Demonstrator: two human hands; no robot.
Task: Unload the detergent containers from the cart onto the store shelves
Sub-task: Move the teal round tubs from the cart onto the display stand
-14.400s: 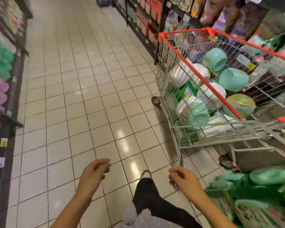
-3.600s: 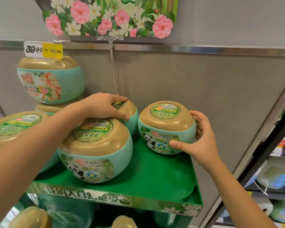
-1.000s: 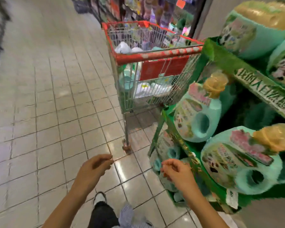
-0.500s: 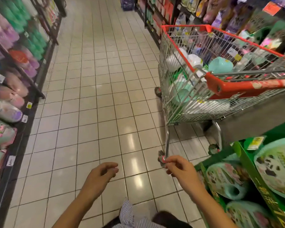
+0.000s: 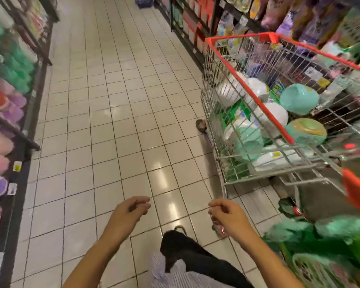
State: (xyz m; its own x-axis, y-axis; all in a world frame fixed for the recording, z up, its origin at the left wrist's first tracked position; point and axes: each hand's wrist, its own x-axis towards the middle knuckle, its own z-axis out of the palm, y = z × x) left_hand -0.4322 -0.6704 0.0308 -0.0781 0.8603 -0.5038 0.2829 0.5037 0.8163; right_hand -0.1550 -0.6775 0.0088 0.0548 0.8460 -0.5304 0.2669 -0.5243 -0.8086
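Pale tiled aisle floor (image 5: 112,121) runs ahead between stocked racks, and from the head view both hands hang low and empty, the left hand (image 5: 131,210) and the right hand (image 5: 227,215) each with fingers loosely curled round nothing. Up and to the right of the right hand stands the silver wire shopping cart with the red rim (image 5: 247,96), with the round mint-green detergent tubs (image 5: 307,132) heaped inside it. I'd judge the right hand the nearer, its reach going forward, rightward and over the rim, with the green display shelf (image 5: 330,242) close on its right.
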